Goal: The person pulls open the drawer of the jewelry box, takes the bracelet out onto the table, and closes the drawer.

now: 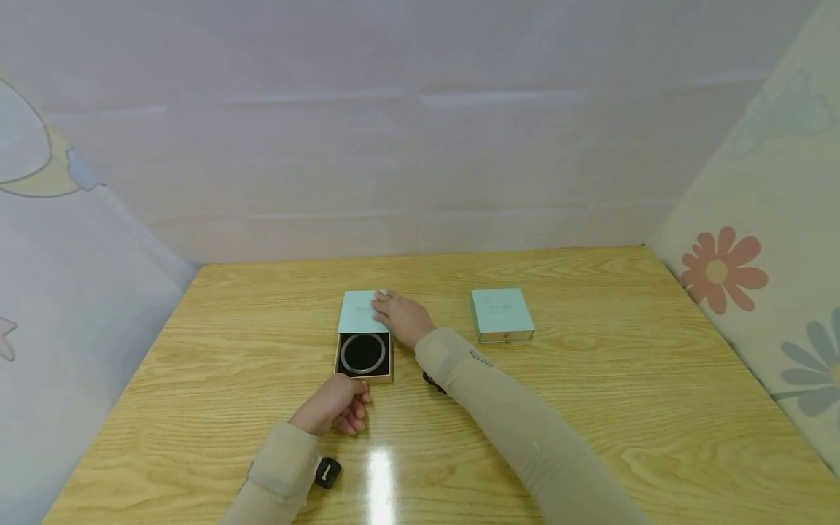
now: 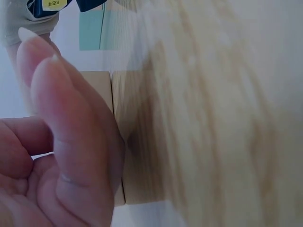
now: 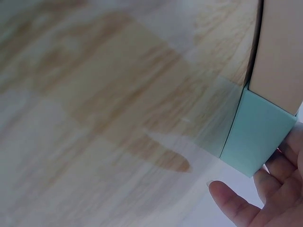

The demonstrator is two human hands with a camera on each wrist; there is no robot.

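Observation:
A mint-green box sleeve lies left of the table's middle. Its tan drawer sticks out toward me. Inside, a silvery bangle rings a round black cushion. My right hand rests fingers-first on the sleeve's top; in the right wrist view its thumb stands apart from the sleeve's side. My left hand is at the drawer's front edge, fingers loosely bent. Close up, a finger overlaps the tan front; contact is hard to judge.
A second mint-green box, with its tan front showing, stands to the right on the wooden table. A pale backdrop rises behind the table, with patterned walls at both sides.

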